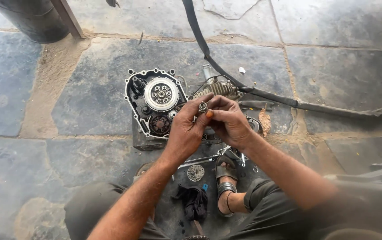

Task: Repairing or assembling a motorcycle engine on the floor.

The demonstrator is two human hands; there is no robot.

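Observation:
A small metal threaded part is pinched between the fingers of both my hands, held up over an opened engine. My left hand grips it from the left and below. My right hand closes on it from the right. The engine lies on the stone floor with its side cover off, showing a round silver clutch plate and dark gears. Its finned cylinder points to the right.
A black hose runs from the top across to the right edge. A small round disc, a black rag and a metal tool lie between my legs. My sandalled foot rests nearby. A dark barrel stands at the top left.

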